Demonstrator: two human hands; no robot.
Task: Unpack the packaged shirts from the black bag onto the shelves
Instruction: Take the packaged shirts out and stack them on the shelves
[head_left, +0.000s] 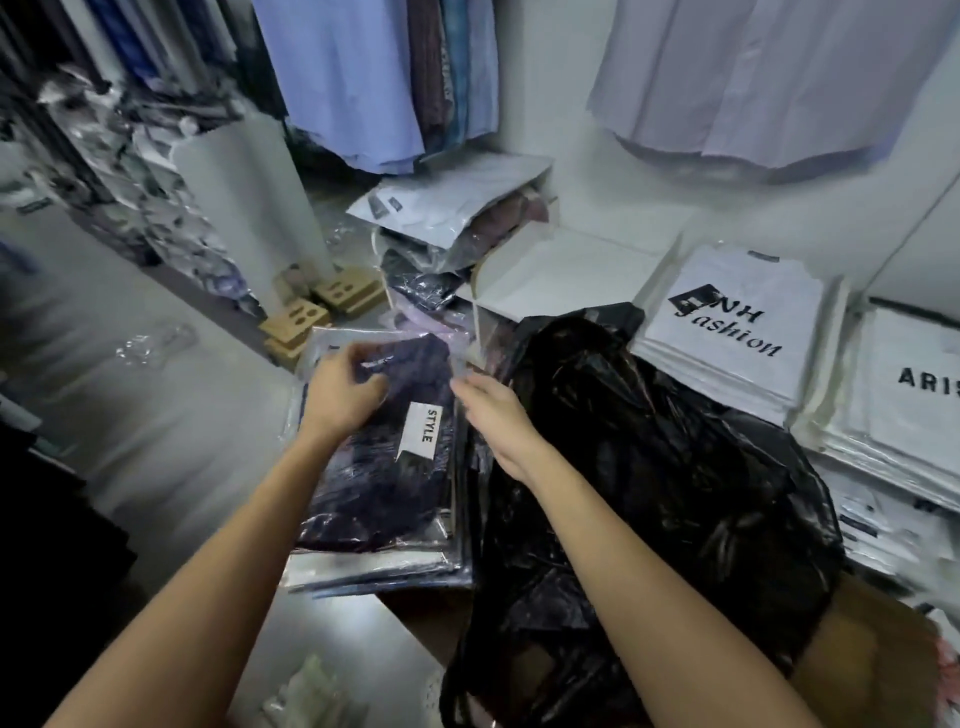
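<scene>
A dark shirt in a clear packet (395, 467) with a white "STYLE" tag lies on top of a small stack of packaged shirts (374, 569) at the centre. My left hand (340, 392) grips the packet's upper left part, fingers curled on the plastic. My right hand (491, 410) hovers at the packet's right edge with its fingers apart and nothing in it. The crumpled black bag (649, 467) lies just right of the stack, under my right forearm. White shelves (550, 270) stand behind, one compartment bare.
Stacks of white packaged shirts (727, 338) with printed logos sit on the right. More packets (447, 213) pile up by the shelf's left side. Shirts hang above (363, 78). Wooden blocks (322, 306) and a white roll (249, 208) stand on the floor at left. A brown box (862, 654) is under the bag.
</scene>
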